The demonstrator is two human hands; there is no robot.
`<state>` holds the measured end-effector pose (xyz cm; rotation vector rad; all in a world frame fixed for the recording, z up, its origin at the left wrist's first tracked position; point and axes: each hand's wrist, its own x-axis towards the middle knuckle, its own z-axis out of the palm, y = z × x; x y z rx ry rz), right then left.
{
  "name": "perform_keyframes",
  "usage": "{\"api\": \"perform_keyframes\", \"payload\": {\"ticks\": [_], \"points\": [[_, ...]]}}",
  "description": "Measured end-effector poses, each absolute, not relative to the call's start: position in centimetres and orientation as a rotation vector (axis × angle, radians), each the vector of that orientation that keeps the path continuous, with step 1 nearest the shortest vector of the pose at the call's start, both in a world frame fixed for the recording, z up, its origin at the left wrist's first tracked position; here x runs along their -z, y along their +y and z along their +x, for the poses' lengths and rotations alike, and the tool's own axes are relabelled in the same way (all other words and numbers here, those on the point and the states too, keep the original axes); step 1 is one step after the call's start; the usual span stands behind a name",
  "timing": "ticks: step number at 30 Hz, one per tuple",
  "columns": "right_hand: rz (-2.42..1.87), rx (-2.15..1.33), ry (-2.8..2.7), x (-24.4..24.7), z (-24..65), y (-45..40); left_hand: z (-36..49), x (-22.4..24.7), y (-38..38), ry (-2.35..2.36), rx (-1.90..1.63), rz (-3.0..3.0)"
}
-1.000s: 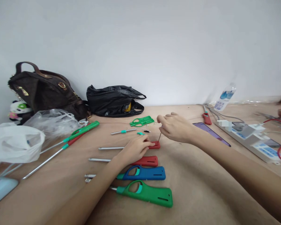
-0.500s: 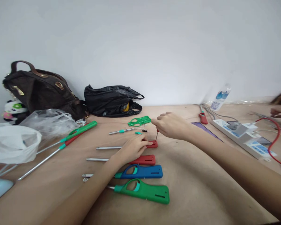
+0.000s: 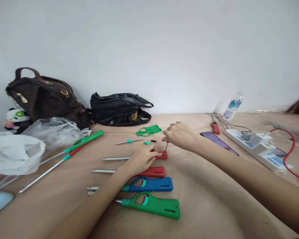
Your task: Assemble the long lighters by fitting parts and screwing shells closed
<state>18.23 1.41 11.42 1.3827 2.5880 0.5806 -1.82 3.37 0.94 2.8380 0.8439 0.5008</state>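
Observation:
My left hand (image 3: 141,159) lies over the farthest red gas lighter (image 3: 164,155) in the row, its fingers closed on the handle and holding it against the table. In my right hand (image 3: 180,135), closed, is a screwdriver (image 3: 166,146); its thin shaft points down and the tip meets the end of that handle. A second red lighter (image 3: 154,171), a blue lighter (image 3: 161,184) and a green lighter (image 3: 161,207) lie nearer to me. Beyond my left hand are an opened green lighter shell (image 3: 149,130), a metal lighter tube (image 3: 124,142) and small loose parts.
On the left are a dark backpack (image 3: 49,99), a white plastic bag (image 3: 15,152) and more lighters (image 3: 89,136). A black bag (image 3: 117,109) stands by the wall. To the right lie a phone (image 3: 218,142), a power strip (image 3: 244,144), a red cable (image 3: 292,146) and a bottle (image 3: 233,105).
The view has tilted up slightly. My right hand still holds the screwdriver at the red lighter, with its wrist turned a little. The other person's hand at the far right has left view.

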Motion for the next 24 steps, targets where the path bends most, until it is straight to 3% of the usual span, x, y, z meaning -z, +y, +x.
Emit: {"api": "perform_keyframes", "payload": {"ticks": [24], "points": [[1.493,-0.494,2.651,-10.98,18.91,1.50,-1.81,-0.93,3.23,0.805,-0.562,2.869]]}}
